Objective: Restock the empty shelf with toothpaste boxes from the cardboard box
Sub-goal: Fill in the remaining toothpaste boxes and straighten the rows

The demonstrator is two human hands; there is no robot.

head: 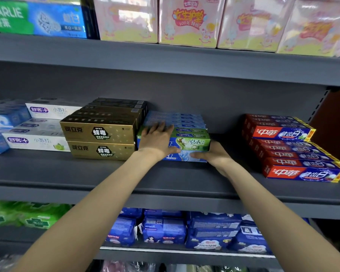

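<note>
Pink tissue packs (188,22) line the top shelf, just beside a green-and-blue Darlie carton (35,18) at the left. On the lower shelf, blue wrapped packs (185,230) stand in a row, with green packs (28,214) further left, blurred at the frame's edge.

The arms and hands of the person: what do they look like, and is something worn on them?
Both forearms are bare up to the frame edge: no sleeves show. The left hand and right hand wear no gloves. No watch, bracelet or ring is visible. The fingers look slim.
</note>
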